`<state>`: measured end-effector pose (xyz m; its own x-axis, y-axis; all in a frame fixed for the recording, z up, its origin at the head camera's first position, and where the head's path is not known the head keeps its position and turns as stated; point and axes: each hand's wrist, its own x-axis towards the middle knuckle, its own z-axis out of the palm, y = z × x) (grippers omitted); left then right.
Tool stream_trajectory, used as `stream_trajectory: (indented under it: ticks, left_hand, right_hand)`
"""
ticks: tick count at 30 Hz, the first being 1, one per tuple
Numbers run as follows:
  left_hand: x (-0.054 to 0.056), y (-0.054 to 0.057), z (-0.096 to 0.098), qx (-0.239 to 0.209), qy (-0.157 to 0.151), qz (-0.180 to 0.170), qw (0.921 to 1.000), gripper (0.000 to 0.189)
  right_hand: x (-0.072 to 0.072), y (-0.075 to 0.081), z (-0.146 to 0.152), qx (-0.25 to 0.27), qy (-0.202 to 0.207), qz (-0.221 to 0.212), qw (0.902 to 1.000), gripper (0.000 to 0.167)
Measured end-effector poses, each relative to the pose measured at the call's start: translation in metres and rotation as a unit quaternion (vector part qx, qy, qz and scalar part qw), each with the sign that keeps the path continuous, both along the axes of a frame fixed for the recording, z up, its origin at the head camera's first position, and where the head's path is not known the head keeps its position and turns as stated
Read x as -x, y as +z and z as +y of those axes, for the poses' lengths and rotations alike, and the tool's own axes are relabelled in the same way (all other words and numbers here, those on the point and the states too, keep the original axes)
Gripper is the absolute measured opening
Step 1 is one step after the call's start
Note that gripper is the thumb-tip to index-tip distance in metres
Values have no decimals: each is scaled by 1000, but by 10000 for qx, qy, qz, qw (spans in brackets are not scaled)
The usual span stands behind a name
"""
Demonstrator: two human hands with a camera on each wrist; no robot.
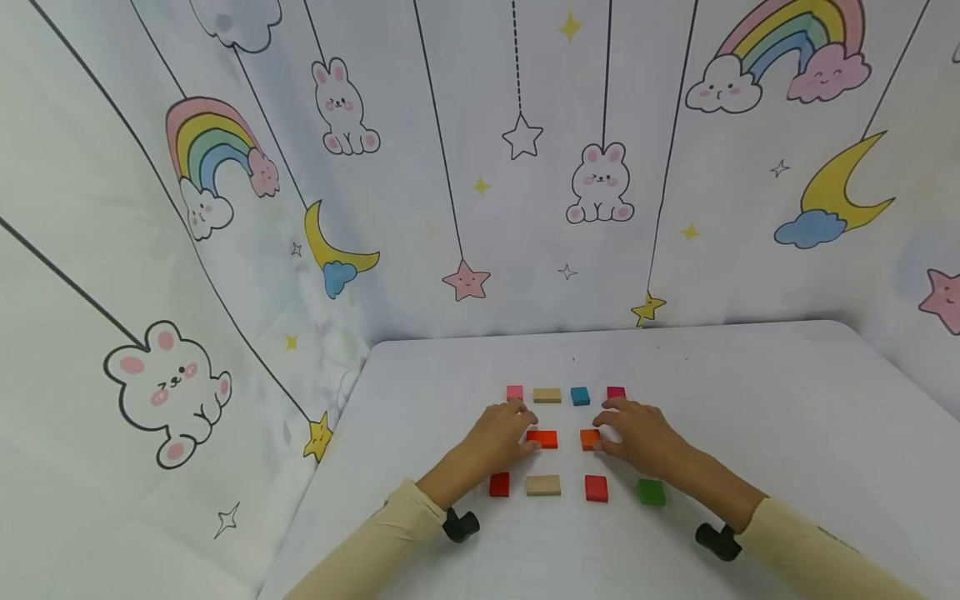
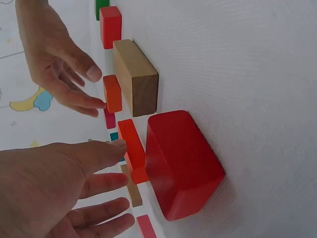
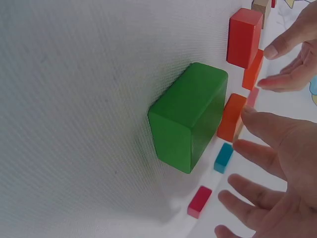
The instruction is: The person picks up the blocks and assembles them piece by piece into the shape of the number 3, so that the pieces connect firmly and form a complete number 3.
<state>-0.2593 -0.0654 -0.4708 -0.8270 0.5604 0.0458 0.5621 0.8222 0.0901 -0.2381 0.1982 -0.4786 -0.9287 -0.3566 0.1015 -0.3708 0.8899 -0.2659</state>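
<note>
While the left hand (image 1: 495,439) and right hand (image 1: 639,431) stand spread, pinching nothing, at nine o'clock of the smooth red-orange oblong block (image 1: 546,439) and three o'clock of the smooth orange rectangular block (image 1: 588,439) respectively, each grip would best close squarely on opposite faces.

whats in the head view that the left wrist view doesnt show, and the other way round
Only the head view shows the beige sleeves and the black devices worn at the wrists.

Only the left wrist view shows the grained end of the near wooden block; the head view gives its top.

Both show the left hand, the right hand, all ten blocks, though some are partly covered, and a yellow moon with a blue cloud on the backdrop.
</note>
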Motion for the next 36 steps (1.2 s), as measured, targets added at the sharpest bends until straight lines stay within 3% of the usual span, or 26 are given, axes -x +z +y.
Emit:
stream_trajectory:
  ticks: [12, 36]
  left_hand:
    - [2, -7, 3, 176, -175, 212, 9995, 33]
    - [4, -5, 8, 122, -247, 212, 9994, 31]
  right_hand:
    - [-1, 1, -4, -11, 30, -70, 10000, 33]
    - [2, -1, -9, 11, 28, -99, 9999, 30]
